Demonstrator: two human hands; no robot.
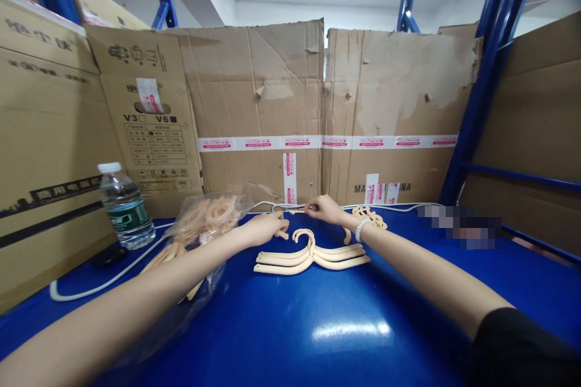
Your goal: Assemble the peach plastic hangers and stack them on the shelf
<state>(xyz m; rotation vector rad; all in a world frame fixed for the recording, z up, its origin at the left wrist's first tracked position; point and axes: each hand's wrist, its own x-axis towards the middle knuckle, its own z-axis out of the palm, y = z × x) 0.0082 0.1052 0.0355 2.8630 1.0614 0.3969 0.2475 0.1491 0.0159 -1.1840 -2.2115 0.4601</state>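
Note:
My left hand (pixel 265 227) and my right hand (pixel 323 208) reach out over a blue table (pixel 290 326), both pinched on one slim cream plastic hanger (pixel 294 212) held between them near the far edge. Just in front of them lies a small stack of finished cream hangers (pixel 311 255), hooks up. More cream pieces (pixel 368 216) lie behind my right wrist, which wears a white bracelet. A clear plastic bag (pixel 204 224) of cream hanger parts sits under my left forearm.
Worn cardboard boxes (pixel 318 109) wall off the back and both sides between blue rack posts (pixel 481 84). A water bottle (pixel 124 205) stands at the left beside a dark phone-like thing (pixel 109 254). A white cable (pixel 104 281) runs along the table's back.

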